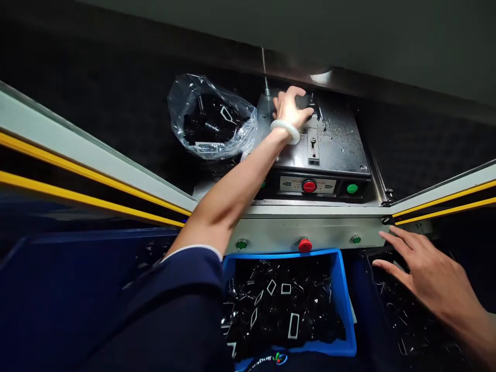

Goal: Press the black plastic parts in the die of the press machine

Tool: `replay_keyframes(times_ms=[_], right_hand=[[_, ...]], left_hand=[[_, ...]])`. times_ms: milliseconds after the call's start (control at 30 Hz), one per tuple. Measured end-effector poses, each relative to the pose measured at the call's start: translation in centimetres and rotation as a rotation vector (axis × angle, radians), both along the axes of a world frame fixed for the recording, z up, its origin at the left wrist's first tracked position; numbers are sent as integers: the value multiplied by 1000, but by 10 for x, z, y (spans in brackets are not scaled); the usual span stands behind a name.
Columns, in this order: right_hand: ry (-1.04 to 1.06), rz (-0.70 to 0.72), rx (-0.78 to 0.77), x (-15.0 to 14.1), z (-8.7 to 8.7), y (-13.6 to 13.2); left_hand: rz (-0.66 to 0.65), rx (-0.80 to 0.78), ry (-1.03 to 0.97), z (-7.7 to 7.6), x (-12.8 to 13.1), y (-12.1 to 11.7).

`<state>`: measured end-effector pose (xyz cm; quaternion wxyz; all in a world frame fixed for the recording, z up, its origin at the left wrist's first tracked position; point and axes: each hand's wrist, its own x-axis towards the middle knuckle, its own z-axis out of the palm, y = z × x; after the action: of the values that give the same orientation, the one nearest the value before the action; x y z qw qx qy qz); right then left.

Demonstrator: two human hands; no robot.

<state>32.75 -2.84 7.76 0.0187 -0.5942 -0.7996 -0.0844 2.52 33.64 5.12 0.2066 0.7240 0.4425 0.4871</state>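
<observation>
Dark, glossy material shows at the fixture [316, 120] on the metal plate [341, 155], where the left hand [289, 109] reaches in with its thumb and fingers curved apart; whether they pinch the small dark piece [314, 109] there or only hover by it, I cannot tell. The right hand [434, 274] is spread and holds nothing visible, near the right end of the pale control panel [271, 230]. A clear plastic bag [179, 111] of black parts lies just left of the plate, and a blue bin [341, 279] below the panel holds many more, some showing pale outlines. The chief risk is to the left fingers: they are bare and deep in the machine, so a press on the green button [352, 188] could pinch them if it sets something moving. The loose bracelet [285, 130] could snag on the bolted bracket [313, 147] as the wrist shifts. Bright specks scattered over the plate might get under a part and tilt it, or scratch its shiny face. The bag's crumpled edge sits close to the forearm, so a sideways brush could drag it and spill parts.
</observation>
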Motion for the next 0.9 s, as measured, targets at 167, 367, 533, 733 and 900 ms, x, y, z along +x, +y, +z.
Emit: replay_keyframes(times_ms=[167, 367, 533, 733, 900], right_hand=[[146, -28, -181, -12, -57, 13], [212, -140, -268, -2, -101, 31], [266, -180, -243, -3, -108, 37], [249, -275, -94, -13, -118, 38], [126, -127, -196, -44, -132, 8]], left_hand=[[160, 41, -32, -41, -56, -174], [123, -272, 284, -107, -139, -313], [96, -391, 514, -131, -166, -303], [191, -307, 563, -133, -158, -311], [146, -263, 466, -128, -114, -330]])
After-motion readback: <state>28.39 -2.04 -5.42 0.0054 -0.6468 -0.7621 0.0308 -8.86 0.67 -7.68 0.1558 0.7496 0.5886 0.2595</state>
